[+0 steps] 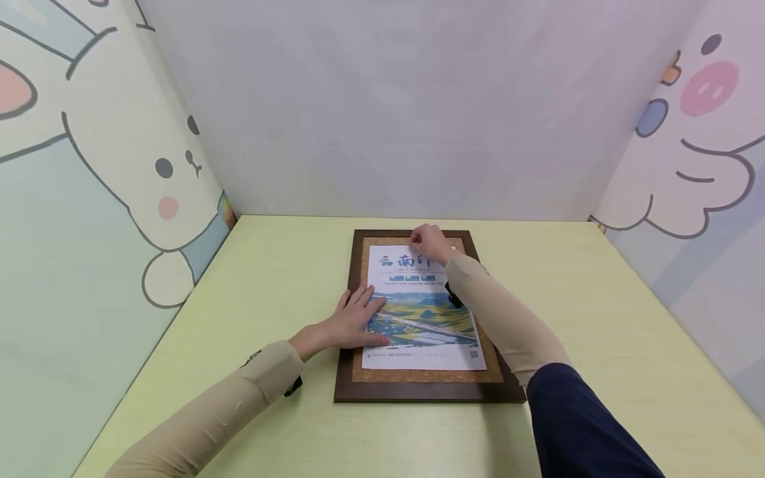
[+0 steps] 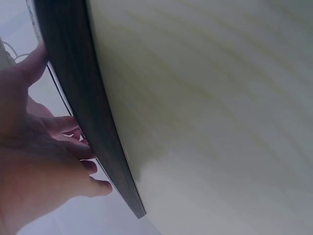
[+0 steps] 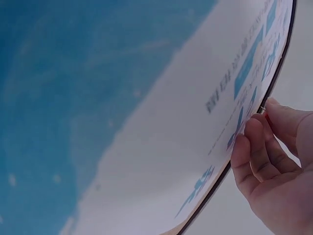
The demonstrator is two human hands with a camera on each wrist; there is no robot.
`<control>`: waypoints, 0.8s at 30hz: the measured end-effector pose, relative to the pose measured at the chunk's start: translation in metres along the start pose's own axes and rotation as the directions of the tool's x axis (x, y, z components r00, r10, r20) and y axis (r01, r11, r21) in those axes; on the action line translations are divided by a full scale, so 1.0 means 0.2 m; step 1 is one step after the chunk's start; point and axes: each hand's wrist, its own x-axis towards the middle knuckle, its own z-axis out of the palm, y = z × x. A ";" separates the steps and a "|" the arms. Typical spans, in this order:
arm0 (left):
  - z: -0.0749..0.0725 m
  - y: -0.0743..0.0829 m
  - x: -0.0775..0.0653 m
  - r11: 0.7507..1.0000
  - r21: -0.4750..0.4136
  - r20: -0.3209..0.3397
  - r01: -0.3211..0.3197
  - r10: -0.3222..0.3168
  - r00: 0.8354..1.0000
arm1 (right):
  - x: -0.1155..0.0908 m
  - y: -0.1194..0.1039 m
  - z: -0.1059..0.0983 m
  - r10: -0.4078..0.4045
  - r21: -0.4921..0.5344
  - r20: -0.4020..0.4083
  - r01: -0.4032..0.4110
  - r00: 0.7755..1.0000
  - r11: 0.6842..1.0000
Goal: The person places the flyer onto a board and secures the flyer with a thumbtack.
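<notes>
A printed poster [image 1: 418, 358] with blue lettering and a landscape picture lies on a cork board [image 1: 427, 376] in a dark brown wooden frame [image 1: 427, 393]. My left hand [image 1: 355, 322] spreads its fingers flat over the poster's left edge; in the left wrist view that hand [image 2: 44, 137] reaches across the frame's side [image 2: 93, 98]. At the poster's top edge my right hand [image 1: 431, 242] bends down over the cork. From the right wrist view, the thumb and fingers of this hand [image 3: 274, 161] pinch a small push pin [image 3: 264, 112], red with a bit of metal, mostly hidden by the fingertips.
The framed board lies on a pale yellow-green table [image 1: 287, 265]. A plain light wall [image 1: 382, 119] rises behind the table, with cartoon-printed walls on the left [image 1: 101, 199] and right [image 1: 687, 166].
</notes>
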 end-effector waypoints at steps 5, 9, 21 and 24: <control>0.00 0.00 0.00 1.000 0.004 0.001 -0.004 0.004 1.000 | 0.01 0.00 0.02 -0.003 -0.009 0.005 0.003 1.000 1.000; 0.01 -0.01 0.00 1.000 0.013 0.004 -0.002 0.002 1.000 | 0.01 0.00 0.03 -0.002 -0.021 0.012 0.003 1.000 1.000; 0.00 -0.01 0.00 1.000 0.018 0.009 0.003 -0.003 1.000 | 0.00 -0.03 0.03 0.008 -0.031 0.019 -0.008 1.000 0.999; 0.00 -0.01 0.00 1.000 0.019 0.008 0.006 -0.006 1.000 | 0.00 -0.04 0.02 0.025 -0.025 0.026 -0.024 0.999 0.999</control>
